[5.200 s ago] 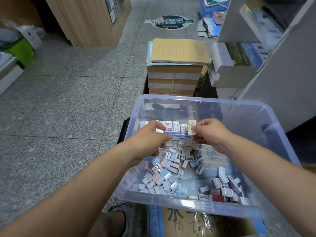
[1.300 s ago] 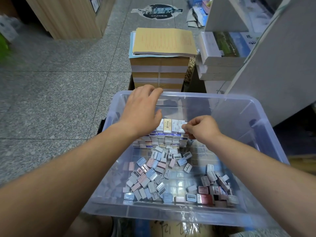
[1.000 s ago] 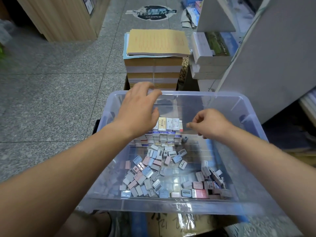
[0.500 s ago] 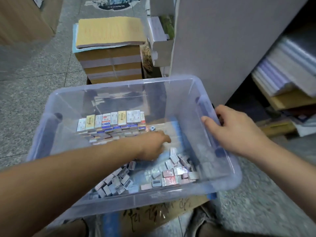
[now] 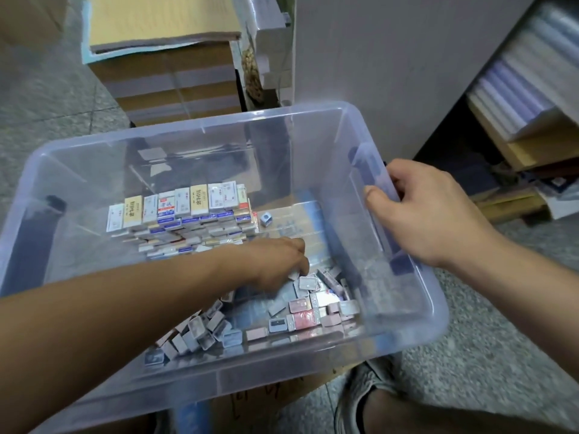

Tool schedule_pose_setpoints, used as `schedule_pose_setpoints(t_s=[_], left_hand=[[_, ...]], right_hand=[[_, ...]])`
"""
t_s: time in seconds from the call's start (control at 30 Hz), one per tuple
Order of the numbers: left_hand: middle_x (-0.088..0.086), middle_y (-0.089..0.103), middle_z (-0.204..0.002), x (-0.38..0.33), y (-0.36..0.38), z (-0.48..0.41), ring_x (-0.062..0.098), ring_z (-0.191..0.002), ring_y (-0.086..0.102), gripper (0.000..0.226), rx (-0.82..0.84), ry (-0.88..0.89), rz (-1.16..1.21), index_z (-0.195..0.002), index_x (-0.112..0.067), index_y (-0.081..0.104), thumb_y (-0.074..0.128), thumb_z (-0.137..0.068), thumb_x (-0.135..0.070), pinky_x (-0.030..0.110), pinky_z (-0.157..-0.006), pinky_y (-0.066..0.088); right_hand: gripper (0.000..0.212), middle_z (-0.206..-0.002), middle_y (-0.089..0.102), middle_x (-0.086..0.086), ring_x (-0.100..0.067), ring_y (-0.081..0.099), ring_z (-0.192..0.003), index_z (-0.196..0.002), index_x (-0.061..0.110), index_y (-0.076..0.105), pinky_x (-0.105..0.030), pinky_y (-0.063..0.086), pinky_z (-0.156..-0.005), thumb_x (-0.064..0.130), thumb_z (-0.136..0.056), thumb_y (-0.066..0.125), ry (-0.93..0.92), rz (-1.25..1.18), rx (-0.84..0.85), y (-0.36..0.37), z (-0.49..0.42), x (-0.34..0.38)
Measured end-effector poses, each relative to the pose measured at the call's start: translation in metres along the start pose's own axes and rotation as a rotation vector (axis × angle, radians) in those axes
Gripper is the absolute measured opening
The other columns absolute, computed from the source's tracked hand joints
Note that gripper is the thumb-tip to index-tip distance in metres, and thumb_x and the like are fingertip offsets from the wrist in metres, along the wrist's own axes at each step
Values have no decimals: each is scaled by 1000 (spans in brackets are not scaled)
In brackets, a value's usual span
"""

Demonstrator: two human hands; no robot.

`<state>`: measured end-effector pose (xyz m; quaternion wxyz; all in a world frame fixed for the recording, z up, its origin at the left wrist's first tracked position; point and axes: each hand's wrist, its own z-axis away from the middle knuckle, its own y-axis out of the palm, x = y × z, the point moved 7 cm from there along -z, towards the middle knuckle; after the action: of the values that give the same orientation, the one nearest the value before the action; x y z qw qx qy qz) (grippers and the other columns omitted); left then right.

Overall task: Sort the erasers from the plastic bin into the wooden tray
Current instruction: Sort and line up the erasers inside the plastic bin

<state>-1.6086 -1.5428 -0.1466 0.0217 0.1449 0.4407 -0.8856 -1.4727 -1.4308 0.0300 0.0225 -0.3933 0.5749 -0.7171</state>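
Note:
A clear plastic bin [image 5: 219, 130] fills the middle of the view. Inside, wrapped erasers [image 5: 178, 208] stand stacked in neat rows against its far side. Several small loose erasers [image 5: 300, 305], pink, blue and grey, lie scattered over its near floor. My left hand [image 5: 275, 264] reaches down into the loose pile, fingers curled among the pieces; whether it holds one is hidden. My right hand [image 5: 429, 211] grips the bin's right rim, thumb inside the wall. No wooden tray is in view.
A tall stack of brown paper packs [image 5: 166, 57] stands just beyond the bin. A grey cabinet panel [image 5: 391, 57] rises at the right, with shelves of paper reams [image 5: 517, 98] beside it. A shoe [image 5: 369, 393] shows under the bin's near right corner.
The view swung right. My left hand dropped from the bin's far rim into the loose erasers. My right hand left the stacked erasers and took hold of the right rim.

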Motion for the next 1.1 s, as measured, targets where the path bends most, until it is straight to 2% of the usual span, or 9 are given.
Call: schedule_pose_setpoints(t_s=[0.17, 0.23, 0.4, 0.47, 0.63, 0.77, 0.83, 0.97, 1.1], left_hand=[[0, 54, -120, -16, -11, 4, 21, -112, 50, 41, -175, 18, 144, -124, -25, 57, 57, -87, -41, 38, -97, 45], [3, 56, -118, -23, -2, 0, 22, -110, 50, 41, -140, 10, 198, -123, -21, 57, 58, -95, -51, 39, -97, 44], [-2, 59, -118, -13, 14, 1, 20, -115, 53, 37, -149, -48, 403, -129, -26, 61, 66, -95, -40, 38, -101, 43], [-1, 58, -123, -9, 18, 7, 19, -117, 51, 35, -126, -43, 362, -129, -30, 59, 65, -96, -39, 36, -100, 43], [-2, 52, -114, 6, 20, 29, 19, -110, 52, 18, -10, -34, 150, -113, -26, 59, 60, -98, -37, 37, -90, 46], [-4, 47, -125, 1, 20, 39, 15, -116, 46, 39, -59, -5, 227, -133, -28, 53, 60, -94, -26, 34, -98, 44], [-5, 46, -128, -8, 20, 39, 13, -120, 41, 47, -71, 51, 279, -142, -30, 50, 61, -97, -31, 32, -102, 38], [-4, 50, -115, -18, 23, 28, 12, -112, 41, 40, -55, 123, 297, -137, -33, 60, 64, -97, -37, 31, -98, 36], [-9, 44, -110, -14, 27, 31, 8, -107, 38, 38, 9, 166, 261, -133, -35, 63, 66, -96, -41, 27, -95, 35]], right_hand=[[34, -65, 56, 1, -18, 53, -66, -72, 13, 51, -29, 36, -55, 44, -86, 55, -3, -6, -7, 0, 0, 0], [35, -64, 55, 1, -19, 52, -65, -72, 13, 50, -31, 36, -55, 45, -86, 55, -6, -10, -12, 1, 0, -1], [34, -64, 54, 4, -16, 51, -65, -70, 15, 49, -30, 34, -54, 44, -87, 56, 0, -13, -12, 0, 0, -1], [34, -64, 55, 4, -15, 51, -65, -70, 15, 49, -30, 33, -54, 44, -87, 56, -1, -14, -14, 0, 0, -1], [36, -64, 56, -1, -22, 52, -65, -72, 11, 51, -32, 35, -54, 43, -88, 55, -9, -8, -2, 0, 0, 1], [36, -65, 57, -1, -23, 53, -65, -74, 10, 52, -33, 36, -55, 43, -88, 55, -7, -12, -1, -1, 0, 1], [36, -65, 57, -1, -24, 53, -66, -74, 10, 53, -33, 37, -55, 42, -89, 55, -7, -15, 1, 0, 1, 1], [35, -65, 57, -1, -23, 53, -66, -74, 10, 53, -34, 38, -56, 41, -89, 56, -5, -15, -5, 0, 0, 1], [34, -65, 56, -1, -25, 53, -67, -73, 10, 53, -35, 35, -57, 40, -90, 58, -16, -22, -13, 0, 0, 0]])
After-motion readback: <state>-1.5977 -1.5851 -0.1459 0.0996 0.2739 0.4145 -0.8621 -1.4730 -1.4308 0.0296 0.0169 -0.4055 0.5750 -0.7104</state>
